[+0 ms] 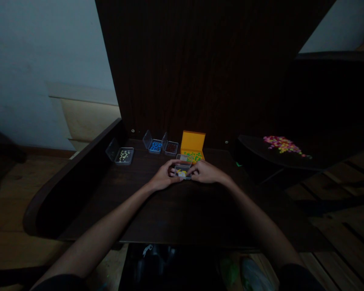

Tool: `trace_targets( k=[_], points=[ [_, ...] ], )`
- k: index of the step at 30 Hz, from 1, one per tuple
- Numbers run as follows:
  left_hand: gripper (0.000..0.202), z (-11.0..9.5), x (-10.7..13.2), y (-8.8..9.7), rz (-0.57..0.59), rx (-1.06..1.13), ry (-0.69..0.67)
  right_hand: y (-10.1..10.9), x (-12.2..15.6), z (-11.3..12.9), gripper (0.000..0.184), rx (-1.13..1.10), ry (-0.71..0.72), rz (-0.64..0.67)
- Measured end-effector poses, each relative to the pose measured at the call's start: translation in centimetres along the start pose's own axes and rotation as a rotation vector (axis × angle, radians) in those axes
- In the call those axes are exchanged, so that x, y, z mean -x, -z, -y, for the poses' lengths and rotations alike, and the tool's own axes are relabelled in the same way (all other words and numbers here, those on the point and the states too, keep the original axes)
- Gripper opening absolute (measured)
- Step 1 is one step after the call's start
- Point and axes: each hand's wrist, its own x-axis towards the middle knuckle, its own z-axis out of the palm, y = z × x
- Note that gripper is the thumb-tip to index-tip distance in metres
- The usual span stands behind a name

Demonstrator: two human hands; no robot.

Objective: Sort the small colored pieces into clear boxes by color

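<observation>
My left hand (163,176) and my right hand (206,172) meet over a small clear plastic box (182,170) with yellow beads in it, on the dark wooden table (157,210). Fingers of both hands curl round the box's sides, the left from the left and the right from the right. The box's clear lid stands open behind it. Just behind the box sits an open yellow box (193,146) with green and yellow beads.
Further back on the table stand an open clear box with blue beads (155,146), one with dark beads (171,148) and one with pale beads (124,155). A heap of mixed coloured beads (282,144) lies on a dark surface at right. A tall dark panel rises behind.
</observation>
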Motion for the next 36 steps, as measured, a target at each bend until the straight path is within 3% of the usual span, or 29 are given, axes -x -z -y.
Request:
trace_targets(
  k=[11, 17, 19, 21, 26, 32, 36],
  points=[
    [0.065, 0.3, 0.0, 0.1, -0.010, -0.002, -0.004, -0.2, 0.4, -0.1, 0.024, 0.024, -0.014, -0.054],
    [0.062, -0.3, 0.0, 0.0, 0.000, 0.023, -0.003, 0.2, 1.3, -0.3, 0.020, -0.057, -0.088, -0.311],
    [0.059, -0.4, 0.1, -0.1, -0.001, 0.041, -0.001, -0.1, 1.6, -0.7, 0.033, -0.142, -0.094, -0.408],
    [0.058, -0.4, 0.2, -0.2, -0.007, 0.068, -0.007, -0.7, 2.0, -1.1, 0.056, -0.238, -0.086, -0.447],
    [0.062, -0.5, 0.4, -0.6, 0.001, 0.148, -0.035, -2.7, 2.6, -1.8, 0.097, -0.444, -0.100, -0.356],
    [0.077, -0.4, 0.6, -0.8, -0.002, 0.151, -0.026, -4.8, 2.6, -2.4, 0.097, -0.581, -0.052, -0.415],
    [0.088, -0.1, 0.7, -0.7, 0.013, -0.010, -0.063, -5.8, 2.4, -3.1, 0.087, -0.557, -0.055, -0.431]
  ],
)
